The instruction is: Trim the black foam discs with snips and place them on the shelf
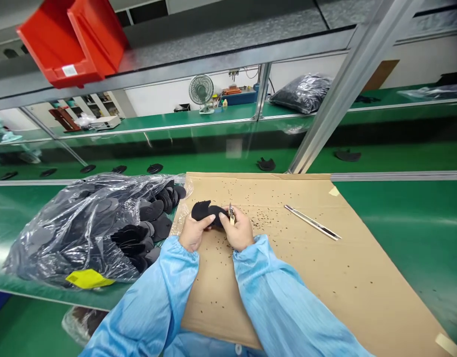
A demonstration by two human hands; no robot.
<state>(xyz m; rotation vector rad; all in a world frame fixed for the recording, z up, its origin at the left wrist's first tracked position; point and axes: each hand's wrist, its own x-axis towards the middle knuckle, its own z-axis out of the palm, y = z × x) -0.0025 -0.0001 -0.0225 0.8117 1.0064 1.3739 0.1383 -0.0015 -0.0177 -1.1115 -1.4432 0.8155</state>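
A dark, curved, flexible pad is held up between my hands over the brown cardboard sheet. My left hand is closed on its left part, thumb on top. My right hand pinches the right part with the thumb. A small metal hand tool with a cream handle, probably snips, is also tucked in its fingers, pointing away from me. Tiny dark scraps are scattered over the cardboard around my hands. Left of them, a clear plastic bag lies with its mouth open, full of similar black pads.
A slim silver-and-black tool lies right on the cardboard. Behind the bench runs a green belt carrying spaced black pieces. A slanted metal post rises at right. A red bin sits on the shelf overhead.
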